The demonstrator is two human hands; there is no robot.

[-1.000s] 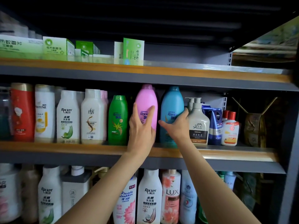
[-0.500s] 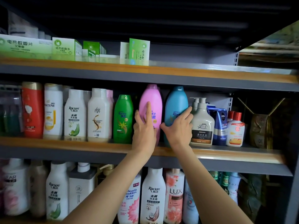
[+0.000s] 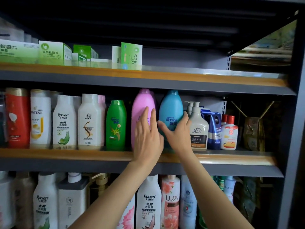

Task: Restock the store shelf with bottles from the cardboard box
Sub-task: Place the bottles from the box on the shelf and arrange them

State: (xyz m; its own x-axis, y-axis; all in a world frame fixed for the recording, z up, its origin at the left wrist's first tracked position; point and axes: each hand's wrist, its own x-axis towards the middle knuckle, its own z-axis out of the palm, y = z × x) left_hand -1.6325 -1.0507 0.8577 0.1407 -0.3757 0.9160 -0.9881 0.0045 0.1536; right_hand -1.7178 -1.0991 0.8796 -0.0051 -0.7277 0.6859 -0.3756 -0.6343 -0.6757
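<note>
Settling two bottles into line is the step in hand, by the look of it. The left hand (image 3: 146,138) is laid flat, fingers (image 3: 152,116) straight and nearly together, pressed on the front of the pink bottle (image 3: 142,111); nothing is gripped. The right hand (image 3: 177,134) is curled round the lower front of the blue bottle (image 3: 170,109), thumb at nine o'clock, fingers wrapped to the three o'clock side. Both bottles stand upright on the middle shelf (image 3: 66,154), just beside each other. A good finish would be had by pushing each base squarely back, low on the body, so neither top-heavy bottle is tipped, and by turning the pink label forward.

Counted across the middle shelf's front row: one red, three white, one green, one pink, one blue; at three o'clock, two pump bottles, a dark blue tube and two red-capped ones. The cardboard box is not in view.
</note>
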